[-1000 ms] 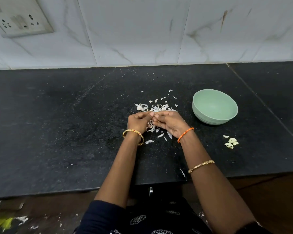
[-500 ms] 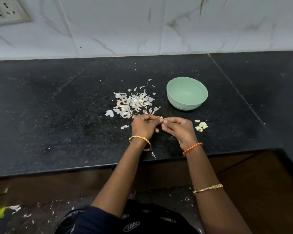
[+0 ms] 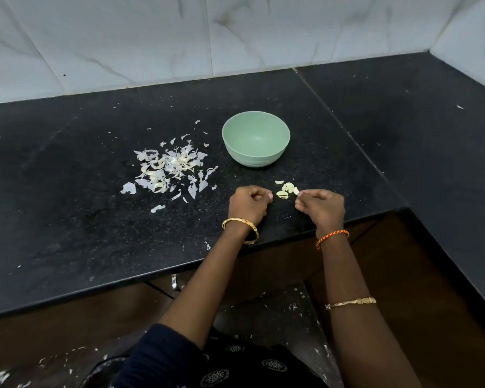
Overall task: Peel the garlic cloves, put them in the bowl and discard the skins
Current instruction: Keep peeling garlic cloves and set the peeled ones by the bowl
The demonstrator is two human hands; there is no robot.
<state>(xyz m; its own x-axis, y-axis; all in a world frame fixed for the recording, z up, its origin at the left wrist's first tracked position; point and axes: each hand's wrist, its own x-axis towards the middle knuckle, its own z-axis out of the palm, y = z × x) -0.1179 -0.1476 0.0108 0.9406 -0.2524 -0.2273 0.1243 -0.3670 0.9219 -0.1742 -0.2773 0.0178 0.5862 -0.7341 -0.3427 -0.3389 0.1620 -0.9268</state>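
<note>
— What is in the pale green round bowl (image 3: pixel 256 138) on the black speckled stone table (image 3: pixel 67 219)?

— Nothing visible; its inside shows bare. It stands upright, back from the table's front edge, toward the right.

— And the garlic?

— A small cluster of peeled cream-coloured garlic cloves (image 3: pixel 286 190) lies on the table between bowl and front edge. A scatter of white papery garlic skins (image 3: pixel 168 166) lies left of the bowl.

— The hands?

— Both are near the front edge, either side of the cloves. The left hand (image 3: pixel 248 204) is curled, fingertips together; whether it holds anything cannot be told. The right hand (image 3: pixel 321 207), fingers bent, touches the cluster and seems to pinch a pale piece.
</note>
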